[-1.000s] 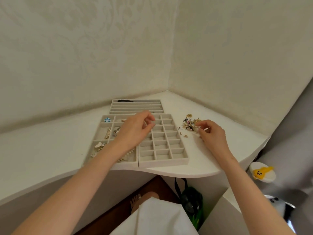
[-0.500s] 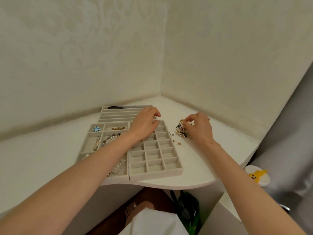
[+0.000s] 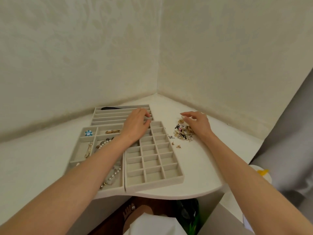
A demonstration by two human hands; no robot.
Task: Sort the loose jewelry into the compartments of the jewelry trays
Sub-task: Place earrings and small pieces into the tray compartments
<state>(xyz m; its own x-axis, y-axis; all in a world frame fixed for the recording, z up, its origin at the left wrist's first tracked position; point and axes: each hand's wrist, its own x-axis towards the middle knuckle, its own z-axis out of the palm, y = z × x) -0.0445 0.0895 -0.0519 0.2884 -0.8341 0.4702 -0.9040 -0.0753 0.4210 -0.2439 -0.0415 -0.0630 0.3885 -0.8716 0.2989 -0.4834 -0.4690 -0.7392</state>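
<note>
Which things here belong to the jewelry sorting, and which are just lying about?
Job: loose jewelry pile, stray pieces beside it, grid tray, pearl tray, slotted tray.
Lying about: dark green bag under the table, white-and-yellow object at the right.

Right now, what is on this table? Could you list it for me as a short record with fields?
Surface: white corner table
Trays: slotted tray at back; grid tray, visible cells empty; wide tray on the left
Sorted: blue flower brooch, gold clip, pearl necklace in the wide tray
Unsorted: jewelry pile right of the grid tray
Left hand: curled at the slotted tray's near edge; contents unclear
Right hand: open over the pile
</note>
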